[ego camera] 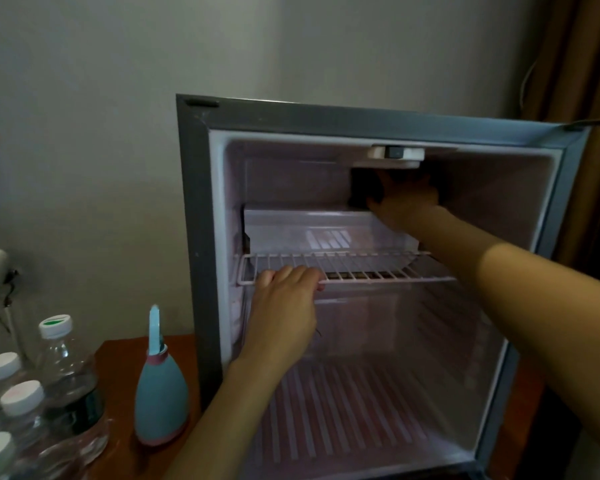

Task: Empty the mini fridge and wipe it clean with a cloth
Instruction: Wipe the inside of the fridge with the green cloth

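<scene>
Gripping the wire shelf (378, 268) is the left hand (284, 306); the right hand (407, 202) clutches a dark cloth (362, 192).

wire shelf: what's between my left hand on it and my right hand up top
Head view: a clear plastic tray on the wire shelf, behind the left hand and below the right hand with the dark cloth.

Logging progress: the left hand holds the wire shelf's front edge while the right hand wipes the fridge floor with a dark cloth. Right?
Wrong spot. The head view shows the right hand holding the dark cloth high at the back, under the control housing. The left hand holds the front edge of the wire shelf.
</scene>
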Demonstrator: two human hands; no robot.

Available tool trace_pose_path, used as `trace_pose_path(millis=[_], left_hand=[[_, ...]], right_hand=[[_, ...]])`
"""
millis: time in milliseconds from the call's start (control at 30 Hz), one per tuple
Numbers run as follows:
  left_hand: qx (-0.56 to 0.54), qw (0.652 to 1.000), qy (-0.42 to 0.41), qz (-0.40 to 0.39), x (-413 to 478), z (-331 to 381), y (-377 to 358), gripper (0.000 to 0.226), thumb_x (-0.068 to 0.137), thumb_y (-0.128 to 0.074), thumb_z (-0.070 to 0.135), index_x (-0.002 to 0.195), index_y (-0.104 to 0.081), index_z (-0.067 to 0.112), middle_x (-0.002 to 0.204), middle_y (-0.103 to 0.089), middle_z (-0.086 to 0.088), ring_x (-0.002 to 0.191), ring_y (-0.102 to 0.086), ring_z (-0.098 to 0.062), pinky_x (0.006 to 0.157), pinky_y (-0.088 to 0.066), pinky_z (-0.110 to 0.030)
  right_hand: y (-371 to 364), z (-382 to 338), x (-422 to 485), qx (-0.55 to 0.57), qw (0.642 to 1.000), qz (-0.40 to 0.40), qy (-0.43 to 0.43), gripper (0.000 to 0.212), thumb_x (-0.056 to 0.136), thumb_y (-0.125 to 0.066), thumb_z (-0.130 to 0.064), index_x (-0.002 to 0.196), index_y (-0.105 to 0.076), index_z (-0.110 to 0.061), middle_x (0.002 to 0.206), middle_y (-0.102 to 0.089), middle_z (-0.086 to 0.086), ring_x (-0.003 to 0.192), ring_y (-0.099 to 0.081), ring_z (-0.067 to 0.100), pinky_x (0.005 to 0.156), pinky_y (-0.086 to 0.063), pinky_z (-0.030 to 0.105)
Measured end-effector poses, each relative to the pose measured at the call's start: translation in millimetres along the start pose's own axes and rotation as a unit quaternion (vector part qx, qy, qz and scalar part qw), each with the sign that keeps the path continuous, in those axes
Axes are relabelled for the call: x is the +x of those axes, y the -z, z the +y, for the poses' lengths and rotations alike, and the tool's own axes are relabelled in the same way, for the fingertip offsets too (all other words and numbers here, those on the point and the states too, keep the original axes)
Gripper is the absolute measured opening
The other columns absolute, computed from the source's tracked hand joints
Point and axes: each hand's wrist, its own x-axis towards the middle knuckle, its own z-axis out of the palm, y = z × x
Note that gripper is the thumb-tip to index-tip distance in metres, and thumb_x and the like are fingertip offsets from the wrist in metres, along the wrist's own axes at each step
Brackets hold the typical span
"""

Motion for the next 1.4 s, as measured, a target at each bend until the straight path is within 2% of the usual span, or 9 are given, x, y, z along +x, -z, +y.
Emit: trace_pose_path(millis=[200,333,467,567,667,867,1000,1300,1400], left_hand=[[0.006,1.000,-0.003,0.024,1,1,-5,0.031,0.064,-0.069,-0.002,0.087,-0.063,0.018,0.084,-0.066,0.004,0.079,-0.059,-0.021,0.066,-0.010,-0.027],[0.004,0.999,0.013,0.034,2,5,-5,0.030,0.063,-0.067,-0.002,0.084,-0.065,0.018,0.080,-0.067,0.003,0.077,-0.060,-0.020,0.066,-0.012,-0.028],[0.040,0.998,0.010,0.037,1,5,-6,0.033,0.049,-0.070,-0.005,0.072,-0.063,0.018,0.068,-0.063,0.000,0.066,-0.059,-0.021,0.069,-0.026,-0.028],[0.017,0.998,0.008,0.052,0,4,-7,0.036,0.055,-0.061,-0.005,0.080,-0.065,0.020,0.075,-0.064,0.005,0.071,-0.059,-0.018,0.065,-0.014,-0.026],[0.005,0.999,-0.001,0.045,-2,3,-5,0.036,0.058,-0.070,-0.002,0.087,-0.066,0.020,0.083,-0.067,0.004,0.077,-0.061,-0.019,0.066,-0.015,-0.026],[-0.003,0.998,-0.006,0.057,-2,1,-8,0.027,0.067,-0.057,0.001,0.083,-0.061,0.023,0.080,-0.064,0.007,0.075,-0.058,-0.018,0.067,-0.013,-0.024],[0.007,0.998,-0.006,0.066,-2,0,-8,0.027,0.066,-0.054,0.004,0.083,-0.062,0.023,0.080,-0.065,0.008,0.075,-0.058,-0.017,0.067,-0.014,-0.025],[-0.002,0.998,0.022,0.051,-1,6,-9,0.031,0.066,-0.063,-0.005,0.084,-0.063,0.022,0.082,-0.064,0.005,0.078,-0.058,-0.021,0.068,-0.015,-0.027],[0.012,0.998,0.035,0.045,0,8,-6,0.027,0.073,-0.063,-0.003,0.086,-0.063,0.021,0.087,-0.059,0.000,0.084,-0.055,-0.024,0.072,-0.021,-0.030]], right_hand=[[8,-17,-4,0.054,0.998,0.031,-0.014,0.059,0.097,-0.041,-0.038,0.150,-0.017,-0.026,0.150,-0.029,0.020,0.131,-0.034,0.044,0.100,-0.036,0.053],[23,-101,-23,0.073,0.991,0.064,0.093,0.046,0.102,-0.028,-0.031,0.148,-0.025,-0.035,0.146,-0.037,0.018,0.129,-0.037,0.040,0.098,-0.037,0.049],[31,-174,-32,0.109,0.986,0.060,0.110,0.049,0.099,-0.035,-0.023,0.147,-0.028,-0.031,0.147,-0.030,0.018,0.132,-0.027,0.041,0.090,-0.042,0.046],[26,-157,-25,0.097,0.985,0.053,0.133,0.047,0.102,-0.033,-0.030,0.147,-0.025,-0.041,0.151,-0.023,0.016,0.137,-0.022,0.040,0.094,-0.040,0.048],[23,-126,-21,0.075,0.984,0.042,0.155,0.045,0.103,-0.029,-0.037,0.145,-0.023,-0.048,0.155,-0.016,0.014,0.139,-0.017,0.040,0.101,-0.035,0.050],[9,6,-16,0.037,0.998,-0.040,0.020,0.050,0.102,-0.027,-0.029,0.148,-0.015,-0.044,0.159,-0.005,0.012,0.141,-0.011,0.043,0.110,-0.025,0.055],[5,9,-7,0.014,0.999,-0.049,0.017,0.055,0.100,-0.033,-0.026,0.149,-0.013,-0.040,0.157,-0.009,0.015,0.138,-0.016,0.046,0.109,-0.027,0.056],[16,12,-59,0.118,0.990,0.037,0.074,0.051,0.093,-0.049,-0.026,0.142,-0.034,-0.030,0.130,-0.043,0.028,0.111,-0.046,0.047,0.083,-0.046,0.046],[26,3,-103,0.257,0.959,0.010,0.122,0.048,0.093,-0.051,-0.026,0.137,-0.034,-0.028,0.112,-0.060,0.019,0.092,-0.060,0.039,0.070,-0.047,0.037]])
